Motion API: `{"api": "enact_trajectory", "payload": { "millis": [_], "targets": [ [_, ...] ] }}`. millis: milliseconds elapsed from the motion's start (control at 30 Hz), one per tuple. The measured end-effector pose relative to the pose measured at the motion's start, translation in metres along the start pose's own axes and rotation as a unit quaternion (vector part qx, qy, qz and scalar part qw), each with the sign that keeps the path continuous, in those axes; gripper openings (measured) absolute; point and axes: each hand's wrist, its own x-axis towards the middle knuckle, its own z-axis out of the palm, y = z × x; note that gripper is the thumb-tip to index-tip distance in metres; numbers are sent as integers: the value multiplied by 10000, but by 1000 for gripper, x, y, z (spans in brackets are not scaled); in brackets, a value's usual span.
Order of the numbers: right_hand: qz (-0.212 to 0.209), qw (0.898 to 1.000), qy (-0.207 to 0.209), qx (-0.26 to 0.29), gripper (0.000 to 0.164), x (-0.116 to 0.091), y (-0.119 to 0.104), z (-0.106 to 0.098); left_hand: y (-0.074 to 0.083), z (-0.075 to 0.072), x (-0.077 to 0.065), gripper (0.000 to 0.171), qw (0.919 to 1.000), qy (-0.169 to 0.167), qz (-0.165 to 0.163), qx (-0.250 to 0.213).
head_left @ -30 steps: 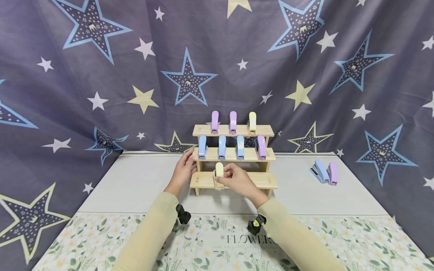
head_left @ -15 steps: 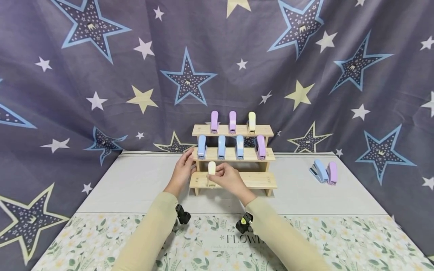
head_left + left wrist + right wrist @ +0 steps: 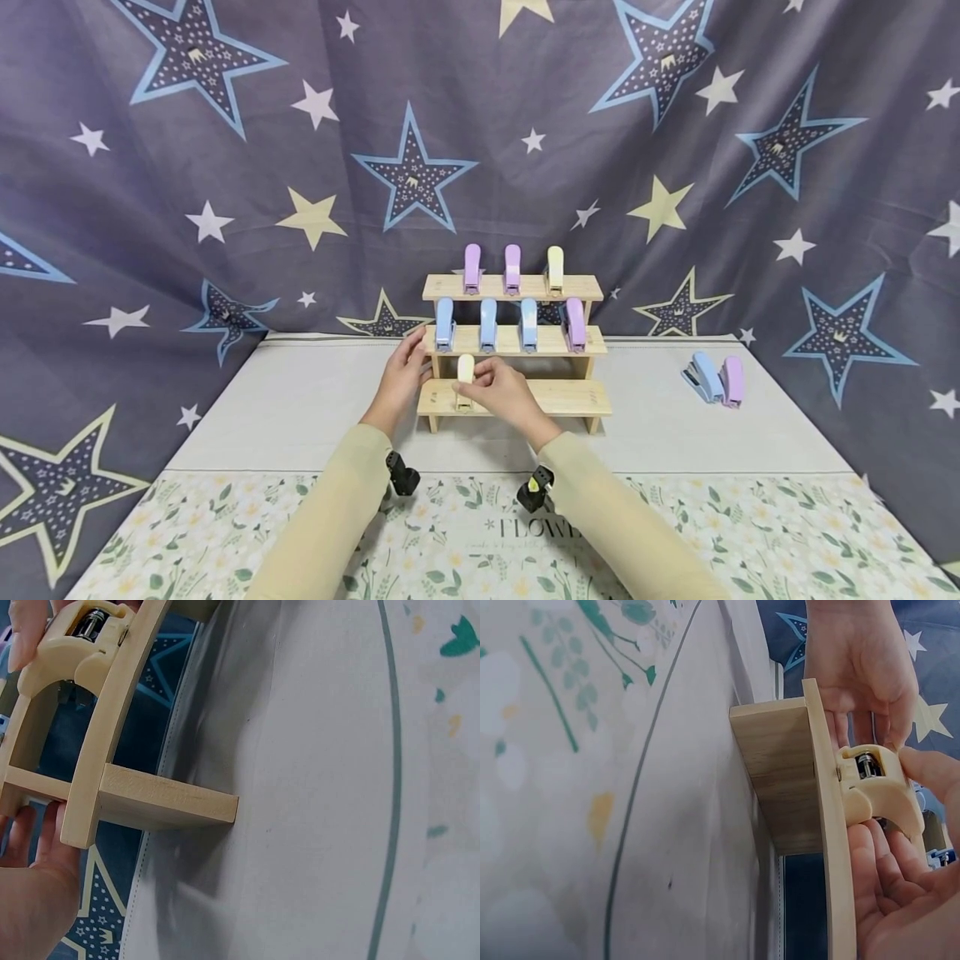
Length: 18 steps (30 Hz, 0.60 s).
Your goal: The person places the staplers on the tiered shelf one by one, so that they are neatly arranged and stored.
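A cream mini stapler [image 3: 466, 368] stands upright on the bottom step near the left end of a three-step wooden display stand [image 3: 558, 398]. Thumb and fingers of my right hand [image 3: 512, 393] pinch it from the right. Up close in the right wrist view, the cream stapler [image 3: 889, 801] meets the board with its metal end in sight. My left hand [image 3: 397, 387] holds the stand's left side at the middle step; some of its fingers are hidden behind the wood. In the left wrist view, my left hand [image 3: 41, 900] reaches behind the stand's end.
On the middle step stand several staplers, blue ones [image 3: 488, 323] and a purple one [image 3: 575, 323]. The top step bears two purple staplers [image 3: 472, 267] and a cream stapler [image 3: 555, 268]. To the right, a blue stapler [image 3: 705, 377] and a purple stapler [image 3: 732, 382] lie on the table [image 3: 645, 433].
My right hand has carried the cream stapler leftward along the bottom step, where it now stands near the left end. The left hand has stayed at the stand's side.
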Motion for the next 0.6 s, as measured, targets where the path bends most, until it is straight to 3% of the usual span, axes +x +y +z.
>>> {"api": "enact_trajectory", "payload": {
  "millis": [300,600],
  "targets": [
    [-108,9996,-247,-47,52,-6,0,-9,0,1,-1,49,10000,21,64,66],
    [-247,9969,-657,-359,41,-21,6,-37,0,1,-1,49,9999,75,67,5]
  ]
}}
